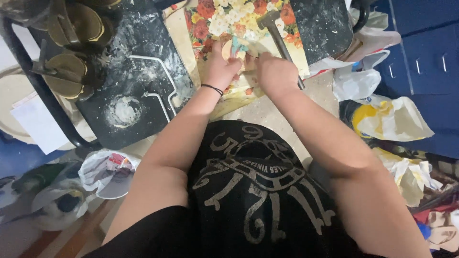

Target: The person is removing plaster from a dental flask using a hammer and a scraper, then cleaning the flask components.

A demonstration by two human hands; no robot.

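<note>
Under both hands lies a flower-printed board (224, 24), tilted across the near edge of a dark, dust-streaked surface (138, 71). The left hand (221, 69) presses a small pale piece (235, 48) onto the board with bent fingers; the right hand (276, 74) is curled closed beside it, its contents hidden. A hammer (277, 33) lies just beyond the right hand, and crumpled plastic bags (382, 114) crowd the floor to its right.

A black short-sleeved shirt (253, 191) with a pale grey printed emblem, and a thin black wristband (212, 89).
</note>
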